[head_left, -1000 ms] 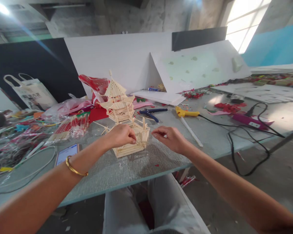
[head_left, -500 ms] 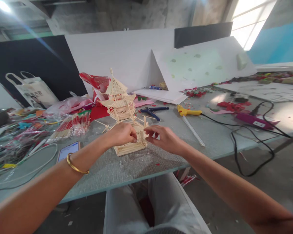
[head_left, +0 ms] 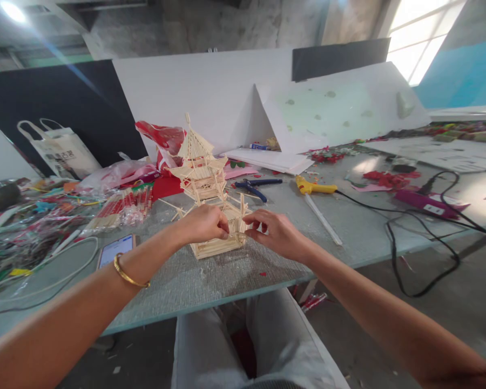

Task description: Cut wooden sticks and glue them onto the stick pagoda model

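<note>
A pale wooden stick pagoda (head_left: pixel 204 175) with stacked roofs and a pointed top stands upright near the table's front edge. My left hand (head_left: pixel 210 222), a gold bangle on its wrist, is at the front of the lower tier with its fingers pressed together; what they hold, if anything, is too small to make out. At the right side of the same tier is my right hand (head_left: pixel 267 229), its thumb and fingers bent around a small gap at the sticks. Both hands cover part of the lower tier.
Behind the pagoda lie blue pliers (head_left: pixel 256 186); to the right, a yellow glue gun (head_left: pixel 314 187) with a black cord and a purple power strip (head_left: pixel 429 202). A phone (head_left: pixel 116 250), a white cable and bundled sticks (head_left: pixel 121 208) are on the left.
The whole view has shifted slightly, so things sit a little farther right. Both hands stay at the lower tier in nearly the same pose.
</note>
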Tool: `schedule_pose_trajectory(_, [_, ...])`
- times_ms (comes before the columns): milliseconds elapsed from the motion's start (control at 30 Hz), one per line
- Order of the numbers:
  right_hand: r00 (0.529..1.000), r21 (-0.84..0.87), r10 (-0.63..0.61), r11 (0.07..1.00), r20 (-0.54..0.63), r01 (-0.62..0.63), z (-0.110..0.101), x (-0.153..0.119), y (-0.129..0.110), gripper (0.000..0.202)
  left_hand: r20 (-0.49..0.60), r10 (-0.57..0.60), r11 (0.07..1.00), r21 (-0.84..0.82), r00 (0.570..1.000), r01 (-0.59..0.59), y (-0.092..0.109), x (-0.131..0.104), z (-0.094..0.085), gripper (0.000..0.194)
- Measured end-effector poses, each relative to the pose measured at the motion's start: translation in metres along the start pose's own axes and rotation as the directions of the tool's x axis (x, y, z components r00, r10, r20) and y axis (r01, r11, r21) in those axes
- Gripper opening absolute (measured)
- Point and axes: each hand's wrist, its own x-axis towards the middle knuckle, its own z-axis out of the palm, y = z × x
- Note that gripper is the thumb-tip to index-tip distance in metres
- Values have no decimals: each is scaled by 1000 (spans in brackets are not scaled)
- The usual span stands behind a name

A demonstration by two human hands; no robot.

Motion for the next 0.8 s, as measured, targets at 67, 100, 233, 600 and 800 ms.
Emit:
schedule_pose_trajectory(67, [1000,-7,7,1000,-3,-7,0,0,0,15,2,-1,1000,-1,1000,1,1,0,0,18])
schedule_pose_trajectory(100, [1000,-10,8,1000,-3,-8,1,0,0,15,1,-3,1000,-1,1000,3,1,0,0,18])
schedule_pose_trajectory(233, [1000,-20,-2,1000,-2,2,1,1,-2,15,-1,-17,1000,-3,1000,17,1,-1,0,18])
schedule_pose_trajectory(600, [999,-30,15,999,28,-15,0,2,-3,16,-14,-28,1000,-5,1000,28,-2,1,3,20])
schedule_pose_trajectory(800, [1000,-32,8,999,25,-7,1,2,-3,17,-21,-31,1000,2,999,31,1,-1,1,19])
